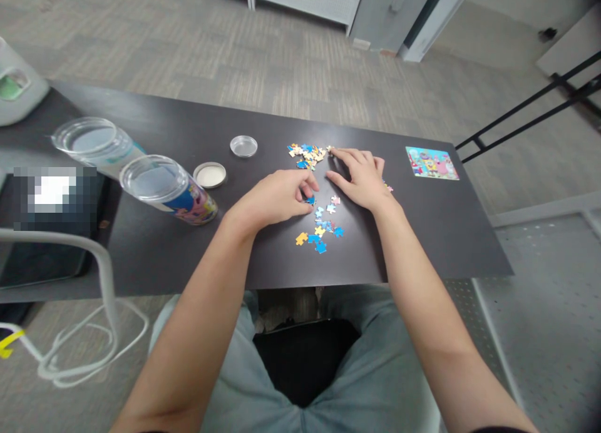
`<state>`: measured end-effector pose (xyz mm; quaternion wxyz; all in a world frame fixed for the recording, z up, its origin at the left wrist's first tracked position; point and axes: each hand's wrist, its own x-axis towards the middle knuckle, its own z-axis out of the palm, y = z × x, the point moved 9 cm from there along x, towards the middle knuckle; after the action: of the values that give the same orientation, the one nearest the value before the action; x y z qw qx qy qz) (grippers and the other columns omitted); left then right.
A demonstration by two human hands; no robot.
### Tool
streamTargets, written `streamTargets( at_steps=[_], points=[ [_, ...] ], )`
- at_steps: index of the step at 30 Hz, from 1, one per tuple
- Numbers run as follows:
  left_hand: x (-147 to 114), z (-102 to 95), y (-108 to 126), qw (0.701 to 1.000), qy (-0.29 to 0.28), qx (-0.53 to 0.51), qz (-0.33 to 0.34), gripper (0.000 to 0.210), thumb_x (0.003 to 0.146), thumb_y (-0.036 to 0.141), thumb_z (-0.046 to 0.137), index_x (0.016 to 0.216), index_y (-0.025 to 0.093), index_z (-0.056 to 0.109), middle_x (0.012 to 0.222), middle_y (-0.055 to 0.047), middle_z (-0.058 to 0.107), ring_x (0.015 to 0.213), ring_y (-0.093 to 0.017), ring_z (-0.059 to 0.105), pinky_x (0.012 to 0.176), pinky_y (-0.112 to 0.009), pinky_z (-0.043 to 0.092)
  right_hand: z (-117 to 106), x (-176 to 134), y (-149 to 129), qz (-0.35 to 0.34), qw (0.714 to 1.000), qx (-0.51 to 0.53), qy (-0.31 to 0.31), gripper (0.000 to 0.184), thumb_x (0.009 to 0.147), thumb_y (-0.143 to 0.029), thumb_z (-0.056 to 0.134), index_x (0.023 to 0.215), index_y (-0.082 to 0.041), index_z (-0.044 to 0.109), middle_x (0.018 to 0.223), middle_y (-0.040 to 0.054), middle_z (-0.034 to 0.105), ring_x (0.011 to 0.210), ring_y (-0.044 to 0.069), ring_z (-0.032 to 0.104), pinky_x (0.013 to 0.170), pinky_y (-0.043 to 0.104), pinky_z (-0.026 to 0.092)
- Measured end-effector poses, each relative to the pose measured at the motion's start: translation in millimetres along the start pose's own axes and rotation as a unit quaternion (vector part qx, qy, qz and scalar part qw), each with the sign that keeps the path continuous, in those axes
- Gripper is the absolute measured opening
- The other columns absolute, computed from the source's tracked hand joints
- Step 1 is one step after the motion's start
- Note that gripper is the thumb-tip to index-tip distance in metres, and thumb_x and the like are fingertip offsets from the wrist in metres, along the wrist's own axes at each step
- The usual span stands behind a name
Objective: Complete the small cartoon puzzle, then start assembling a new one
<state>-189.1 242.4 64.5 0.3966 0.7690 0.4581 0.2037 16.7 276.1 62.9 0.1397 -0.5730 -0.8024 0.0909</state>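
My left hand [286,197] is curled over the dark table, a blue jigsaw piece [310,201] between its thumb and fingers. My right hand [357,175] has its fingers stretched forward and its thumb apart. Its index fingertip is at a pale jigsaw piece [330,149] on the right edge of a mixed pile of jigsaw pieces [306,154]. Closer to me lie several loose pieces, among them a yellow-orange jigsaw piece [301,239] and a blue jigsaw piece [320,248]. A few pieces peek out from behind my right hand, partly hidden.
A colourful picture card [432,163] lies at the table's right. On the left are two clear-topped canisters [192,201], a clear lid [243,146] and a white-centred lid [210,175]. Beyond them are a black device [51,251] and a white cable [106,276].
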Motion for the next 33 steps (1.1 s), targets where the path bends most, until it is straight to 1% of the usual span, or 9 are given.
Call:
streamTargets(
  at_steps=[4, 9, 12, 14, 17, 19, 21, 28, 33],
  points=[
    [-1.3, -1.3, 1.3, 1.0, -0.009, -0.003, 0.0, 0.035, 0.084, 0.026, 0.101, 0.115, 0.026, 0.086, 0.103, -0.003, 0.091, 0.091, -0.025, 0.083, 0.09, -0.04, 0.066, 0.0, -1.0, 4.1, 0.006, 1.0, 0.011, 0.006, 0.076, 0.121, -0.052, 0.067, 0.19, -0.019, 0.07, 0.191, 0.0208, 0.074, 0.175, 0.05, 0.062, 0.143, 0.072, 0.046],
    [-0.4, -5.4, 0.2, 0.999, 0.024, 0.026, -0.02, 0.015, 0.103, 0.028, 0.089, 0.118, 0.024, 0.087, 0.1, -0.005, 0.09, 0.092, -0.027, 0.083, 0.091, -0.041, 0.064, -12.2, -6.4, 6.2, 0.011, 0.999, 0.024, 0.028, 0.072, 0.123, -0.054, 0.064, 0.185, -0.02, 0.074, 0.186, 0.0197, 0.078, 0.172, 0.048, 0.065, 0.143, 0.071, 0.044],
    [-1.7, -12.9, -2.4, 0.994, 0.055, 0.076, -0.051, 0.014, 0.108, 0.026, 0.085, 0.122, 0.025, 0.089, 0.106, -0.006, 0.092, 0.096, -0.028, 0.084, 0.091, -0.043, 0.062, -23.5, -13.6, 2.9, -0.007, 0.999, 0.028, 0.036, 0.063, 0.127, -0.053, 0.062, 0.183, -0.028, 0.078, 0.185, 0.0143, 0.08, 0.172, 0.044, 0.068, 0.145, 0.069, 0.043],
    [-3.5, -17.3, -2.9, 0.99, 0.065, 0.104, -0.07, 0.016, 0.11, 0.026, 0.086, 0.126, 0.025, 0.09, 0.112, -0.006, 0.093, 0.098, -0.029, 0.084, 0.093, -0.044, 0.061, -23.0, -17.6, -3.2, -0.05, 0.998, 0.04, 0.012, 0.052, 0.128, -0.053, 0.064, 0.173, -0.036, 0.085, 0.18, 0.0087, 0.084, 0.17, 0.042, 0.07, 0.144, 0.069, 0.044],
    [-6.8, -21.7, -1.7, 0.984, 0.071, 0.131, -0.093, 0.017, 0.115, 0.027, 0.084, 0.131, 0.026, 0.091, 0.12, -0.007, 0.094, 0.103, -0.03, 0.085, 0.097, -0.044, 0.063, -20.4, -20.3, -9.3, -0.128, 0.989, 0.076, 0.005, 0.035, 0.129, -0.056, 0.069, 0.144, -0.04, 0.097, 0.162, 0.0051, 0.094, 0.158, 0.043, 0.079, 0.139, 0.07, 0.047],
    [-8.3, -23.1, -0.3, 0.981, 0.071, 0.149, -0.103, 0.02, 0.117, 0.026, 0.081, 0.134, 0.027, 0.091, 0.126, -0.008, 0.095, 0.109, -0.031, 0.087, 0.101, -0.045, 0.064, -22.1, -18.3, -4.8, -0.143, 0.984, 0.098, 0.038, 0.036, 0.131, -0.059, 0.067, 0.129, -0.039, 0.098, 0.151, 0.0056, 0.098, 0.148, 0.042, 0.083, 0.135, 0.069, 0.049],
    [-9.0, -22.6, 1.1, 0.978, 0.066, 0.168, -0.106, 0.024, 0.119, 0.025, 0.079, 0.139, 0.026, 0.091, 0.131, -0.009, 0.094, 0.116, -0.032, 0.087, 0.106, -0.046, 0.065, -21.8, -14.7, 3.8, -0.13, 0.984, 0.101, 0.064, 0.041, 0.133, -0.061, 0.063, 0.124, -0.038, 0.095, 0.145, 0.0065, 0.098, 0.142, 0.042, 0.085, 0.133, 0.068, 0.051],
    [-9.0, -9.6, 15.1, 0.966, 0.038, 0.243, -0.075, 0.049, 0.126, 0.028, 0.073, 0.173, 0.029, 0.085, 0.164, -0.015, 0.08, 0.139, -0.037, 0.086, 0.118, -0.049, 0.068, -11.3, -9.5, 12.4, -0.087, 0.993, 0.049, 0.07, 0.027, 0.128, -0.05, 0.07, 0.138, -0.036, 0.09, 0.146, 0.0105, 0.094, 0.14, 0.044, 0.081, 0.131, 0.069, 0.054],
    [-7.9, 0.2, 26.0, 0.959, 0.023, 0.272, -0.071, 0.049, 0.131, 0.03, 0.069, 0.177, 0.033, 0.087, 0.176, -0.017, 0.071, 0.15, -0.041, 0.083, 0.12, -0.051, 0.07, -4.4, -5.7, 9.8, -0.057, 0.996, 0.02, 0.061, 0.039, 0.126, -0.043, 0.07, 0.159, -0.033, 0.086, 0.161, 0.0143, 0.089, 0.148, 0.046, 0.079, 0.133, 0.07, 0.053]
  ],
)
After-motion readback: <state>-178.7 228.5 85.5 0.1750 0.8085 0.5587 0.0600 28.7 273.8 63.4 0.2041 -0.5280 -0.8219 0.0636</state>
